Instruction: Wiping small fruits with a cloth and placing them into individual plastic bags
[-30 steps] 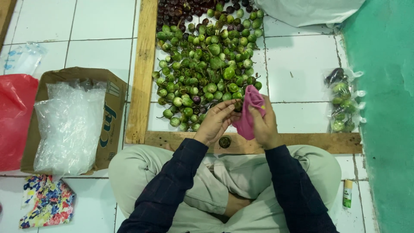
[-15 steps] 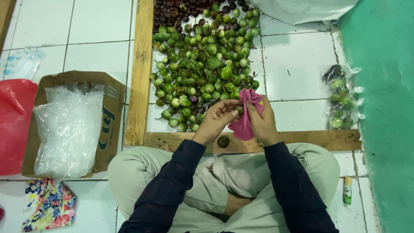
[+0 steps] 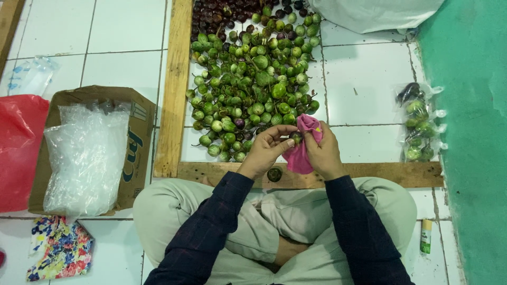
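I sit cross-legged on a tiled floor. My left hand pinches a small dark round eggplant at its fingertips. My right hand grips a pink cloth pressed against that eggplant. Just beyond both hands lies a heap of small green round eggplants, with darker purple ones at the far end. One round eggplant rests on the wooden frame below my left hand.
A cardboard box stuffed with clear plastic bags stands at left, beside a red plastic bag. Filled clear packets of eggplants lie at right by a green wall. A white sack is at the top; a floral cloth at bottom left.
The pink cloth has shifted from covering the fruit to hanging lower in my right hand. My left fingers have turned the small eggplant slightly; both hands stay in place.
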